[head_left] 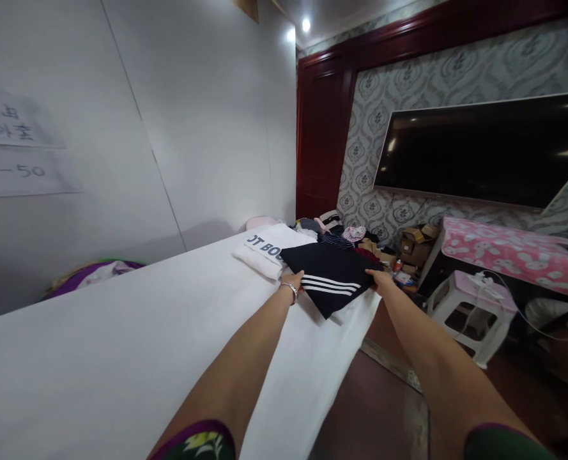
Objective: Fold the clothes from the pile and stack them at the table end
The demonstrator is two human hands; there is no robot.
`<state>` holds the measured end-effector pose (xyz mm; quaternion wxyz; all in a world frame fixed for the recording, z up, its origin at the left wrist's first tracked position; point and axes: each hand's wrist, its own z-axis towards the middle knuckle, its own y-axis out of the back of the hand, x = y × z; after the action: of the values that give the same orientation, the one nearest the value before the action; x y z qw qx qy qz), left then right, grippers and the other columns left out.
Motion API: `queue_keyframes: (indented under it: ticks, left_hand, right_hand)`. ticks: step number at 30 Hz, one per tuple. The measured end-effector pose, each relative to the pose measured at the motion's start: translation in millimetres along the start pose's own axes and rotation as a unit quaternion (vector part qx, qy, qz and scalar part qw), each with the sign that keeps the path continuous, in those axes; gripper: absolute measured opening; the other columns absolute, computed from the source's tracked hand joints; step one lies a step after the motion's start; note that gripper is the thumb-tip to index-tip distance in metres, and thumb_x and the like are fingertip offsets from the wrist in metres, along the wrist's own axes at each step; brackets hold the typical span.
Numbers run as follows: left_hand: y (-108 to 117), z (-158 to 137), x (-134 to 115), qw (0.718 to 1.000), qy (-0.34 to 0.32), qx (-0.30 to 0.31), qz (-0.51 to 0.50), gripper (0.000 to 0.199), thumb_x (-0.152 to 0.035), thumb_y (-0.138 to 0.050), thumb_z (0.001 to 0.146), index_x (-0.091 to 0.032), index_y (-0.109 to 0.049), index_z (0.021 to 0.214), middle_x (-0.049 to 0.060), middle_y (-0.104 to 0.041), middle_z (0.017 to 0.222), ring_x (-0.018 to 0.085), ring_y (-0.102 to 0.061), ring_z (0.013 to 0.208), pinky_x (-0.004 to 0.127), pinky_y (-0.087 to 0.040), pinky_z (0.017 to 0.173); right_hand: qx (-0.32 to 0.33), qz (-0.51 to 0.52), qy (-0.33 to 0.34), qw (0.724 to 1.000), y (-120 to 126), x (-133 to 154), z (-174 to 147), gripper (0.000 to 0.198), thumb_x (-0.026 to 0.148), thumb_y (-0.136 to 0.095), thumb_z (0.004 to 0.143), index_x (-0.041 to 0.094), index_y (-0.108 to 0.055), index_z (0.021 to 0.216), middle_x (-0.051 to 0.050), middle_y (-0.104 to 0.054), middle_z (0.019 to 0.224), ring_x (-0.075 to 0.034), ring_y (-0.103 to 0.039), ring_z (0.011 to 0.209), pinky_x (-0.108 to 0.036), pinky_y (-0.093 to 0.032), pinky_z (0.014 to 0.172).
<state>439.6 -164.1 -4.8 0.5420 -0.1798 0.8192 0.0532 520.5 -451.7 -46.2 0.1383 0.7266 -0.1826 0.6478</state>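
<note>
Both my hands grip a folded black garment with three white stripes [329, 268] at the far end of the white-covered table [183, 332]. My left hand [294, 286], with a silver bracelet at the wrist, pinches its left edge. On the opposite edge my right hand [378, 281] has its fingers closed on the fabric. Just left of and behind the black garment lies a folded white garment with dark lettering [259, 251], partly covered by it. A bit of pale cloth [345, 313] shows beneath the black garment's near corner.
Piled clothes [334, 230] lie beyond the table's far end. Cardboard boxes [415, 246] and a pink-topped stool [480, 294] stand to the right, near a pink patterned cloth [514, 249]. A television [485, 153] hangs above. A white partition [207, 128] borders the table's left side.
</note>
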Motion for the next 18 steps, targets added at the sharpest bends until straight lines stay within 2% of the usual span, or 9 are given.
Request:
queue_keyframes:
  ticks: [3, 6, 10, 14, 18]
  left_hand:
    - [-7.0, -2.5, 8.2, 0.999, -0.024, -0.021, -0.027, 0.016, -0.026, -0.066, 0.079, -0.015, -0.061, 0.09, 0.002, -0.063, 0.076, 0.01, -0.06, 0.063, 0.023, -0.05, 0.056]
    - [-17.8, -15.7, 29.6, 0.997, -0.032, -0.047, -0.06, 0.014, -0.026, -0.063, 0.081, -0.018, -0.059, 0.092, 0.001, -0.063, 0.077, 0.011, -0.06, 0.064, 0.022, -0.05, 0.055]
    - [-28.4, -27.8, 51.1, 0.994, 0.003, -0.041, -0.098, 0.019, -0.025, -0.059, 0.083, -0.017, -0.055, 0.099, 0.003, -0.062, 0.077, 0.013, -0.061, 0.062, 0.026, -0.052, 0.056]
    - [-28.6, -22.1, 41.9, 0.993, 0.029, -0.007, -0.117, 0.025, -0.022, -0.061, 0.08, -0.015, -0.054, 0.103, 0.004, -0.062, 0.073, 0.016, -0.063, 0.062, 0.03, -0.054, 0.058]
    - [-30.8, -20.5, 33.8, 0.992, 0.038, -0.002, -0.123, 0.028, -0.023, -0.061, 0.081, -0.014, -0.053, 0.106, 0.004, -0.061, 0.072, 0.016, -0.062, 0.06, 0.032, -0.054, 0.058]
  right_hand:
    - [0.013, 0.031, 0.034, 0.999, -11.4, 15.0, 9.4, 0.036, 0.031, -0.077, 0.055, 0.022, -0.058, 0.085, 0.003, -0.063, 0.065, -0.016, -0.061, 0.063, -0.029, -0.054, 0.059]
    - [0.038, 0.058, 0.066, 0.995, -17.3, 23.8, 14.9, 0.039, 0.033, -0.074, 0.058, 0.022, -0.06, 0.093, 0.003, -0.068, 0.076, -0.015, -0.063, 0.067, -0.029, -0.054, 0.067]
    - [0.035, 0.056, 0.047, 0.997, -10.3, 11.8, 14.0, 0.041, 0.028, -0.076, 0.056, 0.019, -0.06, 0.093, -0.001, -0.069, 0.075, -0.018, -0.064, 0.069, -0.033, -0.055, 0.068]
    - [0.039, 0.049, 0.032, 0.997, -1.7, 1.7, 14.0, 0.044, 0.023, -0.075, 0.056, 0.019, -0.058, 0.096, -0.003, -0.069, 0.076, -0.019, -0.065, 0.069, -0.034, -0.055, 0.067]
    - [0.048, 0.044, 0.056, 0.996, -6.1, 10.3, 18.2, 0.051, 0.024, -0.071, 0.059, 0.021, -0.055, 0.107, -0.002, -0.069, 0.086, -0.017, -0.064, 0.072, -0.033, -0.055, 0.069]
